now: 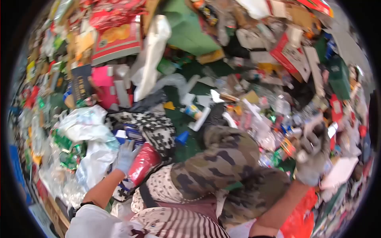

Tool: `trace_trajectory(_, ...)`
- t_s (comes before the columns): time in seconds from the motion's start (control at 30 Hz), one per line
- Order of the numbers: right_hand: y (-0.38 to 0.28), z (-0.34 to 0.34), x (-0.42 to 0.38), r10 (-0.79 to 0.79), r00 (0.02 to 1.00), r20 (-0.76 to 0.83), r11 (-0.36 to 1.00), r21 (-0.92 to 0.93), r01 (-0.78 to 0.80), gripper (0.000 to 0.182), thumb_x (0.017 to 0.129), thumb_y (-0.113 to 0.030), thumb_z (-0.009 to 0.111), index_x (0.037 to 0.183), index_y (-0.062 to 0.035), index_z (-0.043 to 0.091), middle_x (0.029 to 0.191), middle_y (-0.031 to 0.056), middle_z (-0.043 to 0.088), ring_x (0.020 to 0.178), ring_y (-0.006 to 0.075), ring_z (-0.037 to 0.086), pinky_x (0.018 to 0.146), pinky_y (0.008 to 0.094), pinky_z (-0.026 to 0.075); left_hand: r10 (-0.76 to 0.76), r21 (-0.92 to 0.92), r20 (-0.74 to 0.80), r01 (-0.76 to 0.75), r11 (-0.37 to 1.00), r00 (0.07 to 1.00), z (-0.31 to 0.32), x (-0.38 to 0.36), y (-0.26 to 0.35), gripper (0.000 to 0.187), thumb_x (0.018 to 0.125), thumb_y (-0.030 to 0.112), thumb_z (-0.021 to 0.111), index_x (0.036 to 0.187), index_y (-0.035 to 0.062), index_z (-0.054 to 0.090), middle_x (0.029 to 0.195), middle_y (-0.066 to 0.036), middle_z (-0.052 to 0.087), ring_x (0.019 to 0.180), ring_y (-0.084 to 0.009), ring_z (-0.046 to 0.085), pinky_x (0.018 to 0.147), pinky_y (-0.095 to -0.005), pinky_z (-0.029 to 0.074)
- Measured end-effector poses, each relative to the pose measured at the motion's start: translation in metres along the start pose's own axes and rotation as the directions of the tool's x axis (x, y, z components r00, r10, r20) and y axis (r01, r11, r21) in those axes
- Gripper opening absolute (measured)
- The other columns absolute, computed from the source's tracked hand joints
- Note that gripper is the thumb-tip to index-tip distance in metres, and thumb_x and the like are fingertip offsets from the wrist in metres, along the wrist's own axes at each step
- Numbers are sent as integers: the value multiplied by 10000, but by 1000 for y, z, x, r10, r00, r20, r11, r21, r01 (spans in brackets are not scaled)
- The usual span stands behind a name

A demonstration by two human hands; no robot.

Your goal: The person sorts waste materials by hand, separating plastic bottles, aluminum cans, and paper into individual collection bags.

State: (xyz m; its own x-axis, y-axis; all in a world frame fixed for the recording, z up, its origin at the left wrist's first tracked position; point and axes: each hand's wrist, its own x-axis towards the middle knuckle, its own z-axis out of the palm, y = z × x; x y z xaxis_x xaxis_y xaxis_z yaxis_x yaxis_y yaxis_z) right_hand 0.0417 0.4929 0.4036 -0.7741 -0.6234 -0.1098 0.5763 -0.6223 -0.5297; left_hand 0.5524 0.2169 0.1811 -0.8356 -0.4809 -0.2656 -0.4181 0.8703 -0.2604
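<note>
My left hand [127, 156], in a pale glove, reaches into a black-and-white patterned cloth bag [156, 129] beside my leg. Its fingers stretch out over blue packs [133, 135]. A shiny red packet [145, 162] lies right by that hand, at the bag's near edge. On the other side, my right hand [311, 160] wears a soiled, greyish glove and is over the heap of plastic litter. Motion smears its fingers, so whether they hold anything cannot be made out. Clear plastic bottles [281, 105] lie nearest to it.
Mixed waste surrounds my seated legs in camouflage trousers [222, 158]. White plastic bags [89, 137] and green cans [71, 148] lie at left. A red carton [117, 41] and green sheet [186, 27] stand behind. A red plastic bag [299, 216] sits beneath my right forearm.
</note>
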Motion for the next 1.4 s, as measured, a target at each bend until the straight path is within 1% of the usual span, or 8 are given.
trace_trajectory(0.1,1,8,-10,-16,998,56,1000,9,16,342,938,-184,388,1177,44,475,1028,146,588,538,73,339,389,190,258,-161,-11,701,237,971,694,-130,62,-26,361,719,95,494,1067,124,583,1016,-122,594,954,-250,566,791,-385,414)
trace_trajectory(0.27,-5,12,-15,-48,998,37,996,-70,51,360,950,-187,369,1194,71,430,908,118,539,522,65,318,388,190,258,-73,-671,-197,-80,737,978,-170,174,7,389,767,161,581,1142,68,532,1116,-162,557,1053,-322,521,892,-386,418)
trace_trajectory(0.63,-17,13,-14,296,930,-220,950,165,-264,259,934,-344,377,908,-94,443,722,36,365,591,164,318,502,292,293,-613,-242,-124,576,781,780,21,408,16,395,788,284,563,1145,117,527,1210,-125,502,1020,-233,552,932,-470,326)
trace_trajectory(0.8,-2,33,2,341,902,-264,935,192,-297,270,941,-349,369,909,-91,443,734,32,381,615,155,317,519,301,298,-398,-651,325,-102,-752,858,-6,403,62,270,860,123,436,1112,93,526,1055,-78,585,999,-196,542,840,-284,431)
trace_trajectory(0.87,18,53,6,314,914,-257,944,189,-271,258,940,-335,380,919,-86,446,747,33,398,606,149,323,521,305,305,-76,-879,-173,-119,461,982,-6,395,77,271,824,139,513,1086,89,563,1092,-28,584,1049,-164,520,927,-299,393)
trace_trajectory(0.93,29,58,3,231,932,-279,969,146,-197,235,935,-308,397,946,-85,467,774,30,441,558,135,333,502,303,320,104,-994,-78,-85,63,991,-16,386,115,332,731,122,594,1062,89,586,1116,-83,578,1080,-246,512,944,-306,377)
trace_trajectory(1.37,-6,-5,-25,213,929,-304,970,-47,-238,231,940,-229,388,1057,-54,482,822,36,499,508,123,346,411,269,309,-24,-586,205,143,797,978,-44,515,128,428,845,234,395,1247,102,461,1267,-139,477,1166,-332,444,991,-420,325)
trace_trajectory(1.4,1,10,-12,156,925,-346,984,-30,-177,240,940,-251,384,1036,-56,487,795,35,492,512,125,347,410,271,302,-276,-917,236,307,254,932,13,527,162,438,845,219,401,1258,79,437,1247,-188,475,1145,-361,459,992,-432,318)
